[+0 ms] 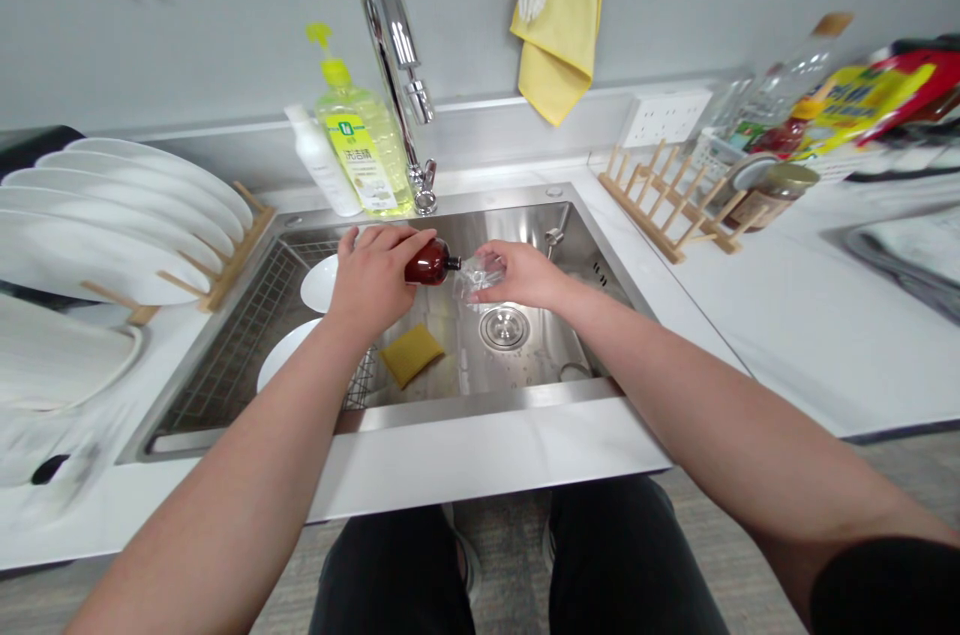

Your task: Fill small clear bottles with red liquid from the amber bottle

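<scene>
Over the steel sink (480, 395), my left hand (379, 275) is wrapped round a brown bottle (430, 263). The bottle lies on its side in the air, its dark narrow neck pointing right. Close to that neck, my right hand (517, 275) grips a clear see-through object (478, 277) with its fingers curled; blur hides its exact kind. Below the hands are a yellow sponge (412, 355) on the sink floor and the round drain (504, 327). White dishes (320, 283) sit in the left of the sink, partly covered by my left arm.
A chrome faucet (397, 45) rises behind the sink, beside a green dish soap bottle (364, 150) and a white bottle (322, 160). White plates (97, 245) stand in a rack at left. A wooden rack (667, 200) and jars are at right. A yellow cloth (562, 25) hangs above.
</scene>
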